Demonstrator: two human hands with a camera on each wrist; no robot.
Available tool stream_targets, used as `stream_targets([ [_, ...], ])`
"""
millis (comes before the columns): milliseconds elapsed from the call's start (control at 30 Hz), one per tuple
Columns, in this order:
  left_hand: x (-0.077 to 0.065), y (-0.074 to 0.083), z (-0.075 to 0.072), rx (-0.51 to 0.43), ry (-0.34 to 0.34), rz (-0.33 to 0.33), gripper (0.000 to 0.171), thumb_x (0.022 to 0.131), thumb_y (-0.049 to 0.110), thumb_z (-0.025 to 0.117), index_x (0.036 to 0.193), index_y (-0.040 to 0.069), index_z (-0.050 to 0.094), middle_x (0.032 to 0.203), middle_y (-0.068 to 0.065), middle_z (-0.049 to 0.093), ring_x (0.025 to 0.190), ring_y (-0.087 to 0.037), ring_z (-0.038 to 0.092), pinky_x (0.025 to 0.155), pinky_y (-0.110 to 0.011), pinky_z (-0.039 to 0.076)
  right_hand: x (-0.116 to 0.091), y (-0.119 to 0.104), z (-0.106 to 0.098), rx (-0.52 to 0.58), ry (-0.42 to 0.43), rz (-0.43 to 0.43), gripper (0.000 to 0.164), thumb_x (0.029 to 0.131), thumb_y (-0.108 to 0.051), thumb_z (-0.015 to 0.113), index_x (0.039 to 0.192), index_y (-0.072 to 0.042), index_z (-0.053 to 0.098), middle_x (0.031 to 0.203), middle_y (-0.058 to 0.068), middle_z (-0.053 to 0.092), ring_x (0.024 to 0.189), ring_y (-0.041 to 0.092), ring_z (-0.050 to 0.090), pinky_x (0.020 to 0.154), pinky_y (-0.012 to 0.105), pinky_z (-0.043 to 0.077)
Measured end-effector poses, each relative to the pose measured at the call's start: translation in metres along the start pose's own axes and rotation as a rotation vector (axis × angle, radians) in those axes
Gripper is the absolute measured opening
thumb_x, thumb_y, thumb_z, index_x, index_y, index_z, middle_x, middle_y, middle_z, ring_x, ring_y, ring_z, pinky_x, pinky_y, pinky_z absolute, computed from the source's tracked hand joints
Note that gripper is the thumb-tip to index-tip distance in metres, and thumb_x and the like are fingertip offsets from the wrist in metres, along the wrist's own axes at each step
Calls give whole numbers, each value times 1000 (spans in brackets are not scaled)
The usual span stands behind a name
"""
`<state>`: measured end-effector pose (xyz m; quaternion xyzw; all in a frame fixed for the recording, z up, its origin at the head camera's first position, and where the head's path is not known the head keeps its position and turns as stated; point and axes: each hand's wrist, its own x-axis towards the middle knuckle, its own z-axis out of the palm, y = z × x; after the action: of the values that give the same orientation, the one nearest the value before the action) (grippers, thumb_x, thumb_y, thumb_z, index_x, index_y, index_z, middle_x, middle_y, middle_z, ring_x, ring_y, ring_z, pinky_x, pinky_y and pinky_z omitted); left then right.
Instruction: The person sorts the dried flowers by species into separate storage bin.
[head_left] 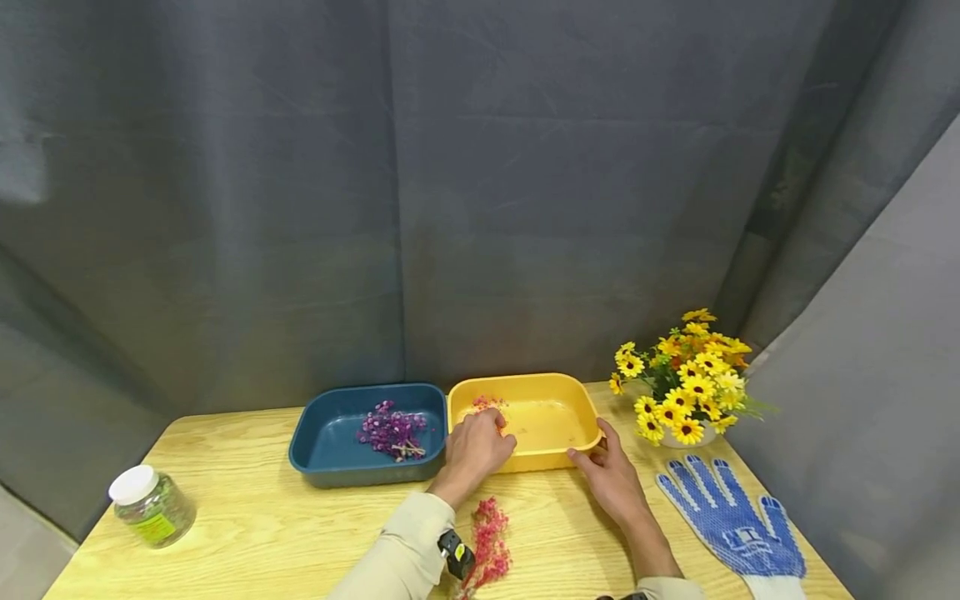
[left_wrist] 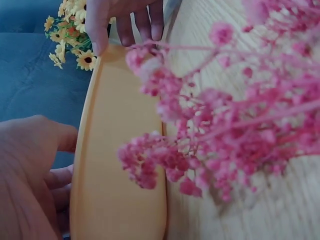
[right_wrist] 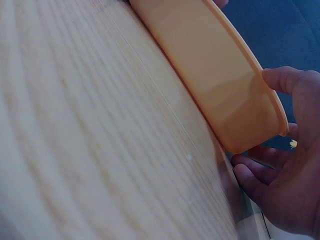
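My left hand reaches over the near rim into the yellow plastic bin, fingers curled down at a small bunch of pink dried flowers. Pink shows between its thumb and forefinger; the rim hides the fingertips in the left wrist view. With the thumb on the rim and the fingers around the end wall, my right hand grips the bin's right near corner. A longer pink dried flower sprig lies on the table beside my left wrist, looming large in the left wrist view.
Touching the yellow bin on its left is a dark blue bin with purple dried flowers in it. A white-lidded jar stands far left. On the right are a pot of yellow flowers and a blue-and-white glove. A grey curtain hangs behind.
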<state>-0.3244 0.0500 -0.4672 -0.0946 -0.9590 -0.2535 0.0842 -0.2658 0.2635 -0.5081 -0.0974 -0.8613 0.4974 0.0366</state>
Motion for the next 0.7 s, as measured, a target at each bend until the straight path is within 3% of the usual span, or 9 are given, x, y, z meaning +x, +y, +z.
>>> stream_targets([
  [167, 2, -4, 0, -13, 37, 22, 9, 77, 24, 67, 86, 23, 69, 81, 4, 68, 67, -18, 61, 55, -34, 43, 0, -1, 0, -6, 0, 7, 97, 87, -65, 56, 156, -19, 6, 151, 21, 39, 130, 35, 50, 106, 54, 37],
  [433, 2, -11, -5, 11, 72, 109, 6, 82, 20, 64, 82, 25, 67, 74, 5, 67, 65, -17, 59, 51, -31, 40, -1, -2, 1, 7, -11, 0, 97, 87, -66, 55, 156, -20, 6, 151, 20, 40, 131, 35, 50, 106, 55, 36],
  [567, -2, -15, -8, 13, 74, 132, 3, 83, 24, 64, 85, 25, 67, 78, 5, 66, 70, -16, 61, 55, -32, 43, -1, -2, 1, 3, -14, 0, 97, 87, -66, 55, 157, -20, 5, 151, 21, 40, 131, 35, 49, 107, 55, 36],
  [700, -10, -18, -14, -33, 92, 156, 12, 84, 29, 66, 94, 22, 69, 91, 3, 68, 82, -16, 63, 66, -33, 49, -1, -2, 1, -8, -8, 2, 96, 87, -65, 55, 156, -20, 6, 150, 21, 41, 131, 35, 50, 107, 56, 35],
])
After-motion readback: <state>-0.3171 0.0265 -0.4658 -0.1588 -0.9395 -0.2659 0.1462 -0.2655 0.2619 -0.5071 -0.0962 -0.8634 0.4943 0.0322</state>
